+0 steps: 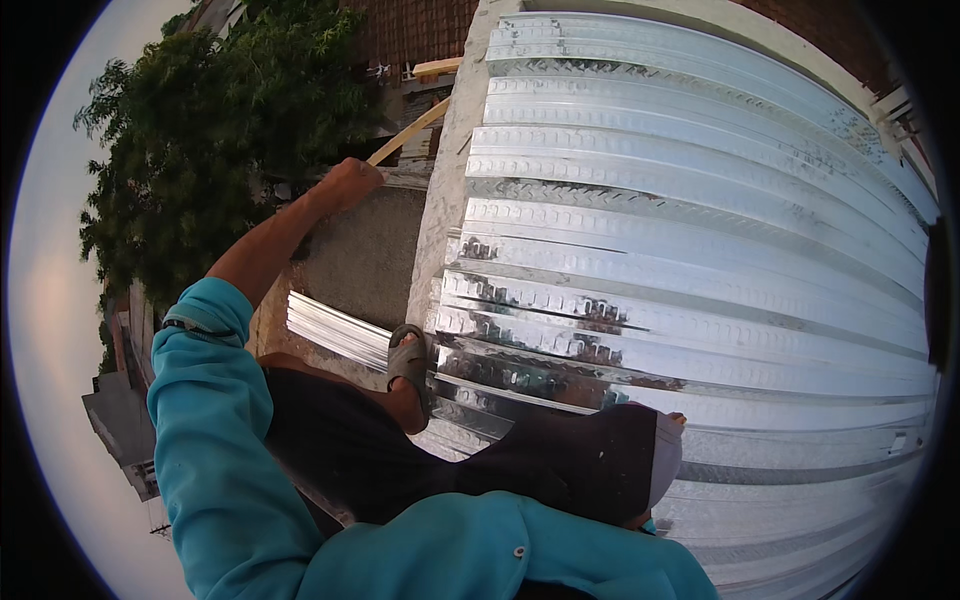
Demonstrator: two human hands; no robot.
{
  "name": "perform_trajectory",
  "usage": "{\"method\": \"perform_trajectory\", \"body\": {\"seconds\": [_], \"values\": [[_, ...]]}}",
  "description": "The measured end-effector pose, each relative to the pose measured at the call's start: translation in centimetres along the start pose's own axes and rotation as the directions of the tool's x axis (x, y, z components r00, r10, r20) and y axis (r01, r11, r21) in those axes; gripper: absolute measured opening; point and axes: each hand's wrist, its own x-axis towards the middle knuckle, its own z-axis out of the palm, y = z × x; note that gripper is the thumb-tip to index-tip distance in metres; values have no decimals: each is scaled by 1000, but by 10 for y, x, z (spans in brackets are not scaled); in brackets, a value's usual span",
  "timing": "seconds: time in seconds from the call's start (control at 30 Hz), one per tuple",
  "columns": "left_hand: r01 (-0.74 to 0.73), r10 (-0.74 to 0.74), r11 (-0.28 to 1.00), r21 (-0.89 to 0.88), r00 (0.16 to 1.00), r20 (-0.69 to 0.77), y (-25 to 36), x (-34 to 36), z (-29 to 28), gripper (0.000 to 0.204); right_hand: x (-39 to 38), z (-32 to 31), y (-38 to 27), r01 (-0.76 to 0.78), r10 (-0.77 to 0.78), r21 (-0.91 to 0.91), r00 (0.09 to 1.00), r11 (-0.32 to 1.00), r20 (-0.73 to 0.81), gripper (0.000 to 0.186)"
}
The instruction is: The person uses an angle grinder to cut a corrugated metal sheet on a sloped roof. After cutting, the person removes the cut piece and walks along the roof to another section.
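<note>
My left hand (352, 186) reaches out past the edge of the ribbed metal decking, with its fingers curled closed. A wooden strip (410, 132) slants away just beyond its knuckles; I cannot tell whether the hand touches it. What the fingers hold, if anything, is hidden. On my right, the bent knee in dark shorts blocks the right hand. Some light grey cloth (667, 458) shows beside that knee, with a small orange-toned tip above it that I cannot identify. Shiny silver metal decking (690, 235) with embossed ribs spreads across the right side.
A rough concrete beam (440, 200) borders the decking on the left, with a drop beyond it. My sandalled foot (408, 375) rests near that edge, by a bundle of ribbed metal (335, 328). Trees (215, 150) and tiled roofs (415, 32) lie further off.
</note>
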Motion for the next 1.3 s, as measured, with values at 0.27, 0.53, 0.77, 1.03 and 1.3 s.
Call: {"method": "perform_trajectory", "body": {"seconds": [0.27,0.53,0.77,1.03,1.3], "values": [[267,-253,943,-199,963,91,54,43,101,66,4,4,5,7,-10,73,999,997,46,83],[120,-178,778,-616,984,-33,32,182,170,66,-8,20,9,36,-49,185,996,982,68,85],[217,-285,285,-934,949,133,62,233,189,46,-22,32,10,100,-104,271,995,957,0,88],[237,-181,107,-966,960,216,67,232,170,23,-45,55,-3,142,-51,295,954,945,-297,79],[189,-170,68,-980,970,175,70,210,121,34,-69,34,-23,245,-183,175,933,953,-310,59]]}}
